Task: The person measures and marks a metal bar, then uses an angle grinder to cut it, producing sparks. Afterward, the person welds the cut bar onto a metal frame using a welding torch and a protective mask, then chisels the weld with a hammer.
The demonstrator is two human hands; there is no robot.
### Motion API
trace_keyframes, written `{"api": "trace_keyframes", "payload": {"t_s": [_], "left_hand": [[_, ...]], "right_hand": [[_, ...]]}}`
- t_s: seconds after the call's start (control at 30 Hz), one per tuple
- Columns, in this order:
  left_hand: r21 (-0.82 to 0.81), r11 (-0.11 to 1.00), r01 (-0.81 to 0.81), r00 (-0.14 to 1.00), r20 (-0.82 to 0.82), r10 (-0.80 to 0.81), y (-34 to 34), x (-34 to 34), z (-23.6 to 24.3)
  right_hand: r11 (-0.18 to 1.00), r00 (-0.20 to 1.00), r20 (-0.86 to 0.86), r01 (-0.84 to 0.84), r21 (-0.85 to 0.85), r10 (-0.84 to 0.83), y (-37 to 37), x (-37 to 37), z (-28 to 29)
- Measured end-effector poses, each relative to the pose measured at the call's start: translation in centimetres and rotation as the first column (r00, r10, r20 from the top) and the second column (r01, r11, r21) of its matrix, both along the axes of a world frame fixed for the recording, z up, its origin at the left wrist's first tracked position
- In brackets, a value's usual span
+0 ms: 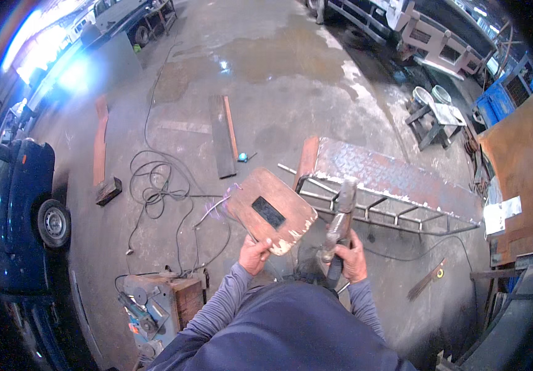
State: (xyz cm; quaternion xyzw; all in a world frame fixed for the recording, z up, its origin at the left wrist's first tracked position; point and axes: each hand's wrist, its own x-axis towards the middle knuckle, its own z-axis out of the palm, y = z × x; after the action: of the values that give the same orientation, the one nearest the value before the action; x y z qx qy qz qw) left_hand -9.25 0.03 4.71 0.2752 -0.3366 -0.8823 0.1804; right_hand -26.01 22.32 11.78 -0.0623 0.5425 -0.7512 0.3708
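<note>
My left hand (254, 255) grips the lower edge of a flat wooden hand-held welding shield (291, 217), which has a dark rectangular window and chipped edges. My right hand (351, 258) is closed around a worn tool (339, 227) with a scuffed brown and silver body and a black ribbed lower part; its exact kind is unclear. The tool points away from me, in front of a long steel frame (396, 213) with rungs, topped by a worn, patterned plate (390, 172). Purple string and a pale wire (215, 209) show beside the shield's left edge.
Loops of dark cable (155, 185) lie left on the floor. A machine (155, 303) with tools on it stands near left. Ahead lie a dark metal bar (221, 139) and a blue tape measure (242, 157). A small stand (436, 117) is right; a dark vehicle (25, 204) is left.
</note>
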Motion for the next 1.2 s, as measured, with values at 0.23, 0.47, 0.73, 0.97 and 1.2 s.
{"api": "trace_keyframes", "payload": {"t_s": [0.23, 0.47, 0.73, 0.97, 1.2], "left_hand": [[-0.074, 0.997, 0.022, 0.999, -0.032, -0.025, 5.2, -7.5, 2.8], [0.054, 0.986, -0.157, 0.975, -0.151, 0.164, -0.1, -5.2, 5.0], [-0.154, 0.958, -0.244, 0.964, 0.069, 0.257, -7.7, -2.1, 4.1], [-0.151, 0.977, 0.153, 0.980, 0.152, -0.130, -1.8, -1.7, 7.1], [-0.195, 0.981, -0.010, 0.949, 0.307, 0.071, -0.1, -0.1, 3.8]], "right_hand": [[0.972, 0.969, 0.100, -0.220, -0.076, 0.227, -1.0, -8.3, 1.6], [0.915, 0.916, -0.054, -0.392, 0.091, 0.398, 0.1, -12.7, 2.4], [0.837, 0.779, -0.312, -0.531, 0.132, 0.544, -2.1, -13.1, 1.2], [0.740, 0.743, -0.040, -0.658, 0.141, 0.668, -3.0, -13.8, 1.7], [0.776, 0.659, -0.416, -0.472, 0.419, 0.626, -2.1, -14.0, -1.5]]}}
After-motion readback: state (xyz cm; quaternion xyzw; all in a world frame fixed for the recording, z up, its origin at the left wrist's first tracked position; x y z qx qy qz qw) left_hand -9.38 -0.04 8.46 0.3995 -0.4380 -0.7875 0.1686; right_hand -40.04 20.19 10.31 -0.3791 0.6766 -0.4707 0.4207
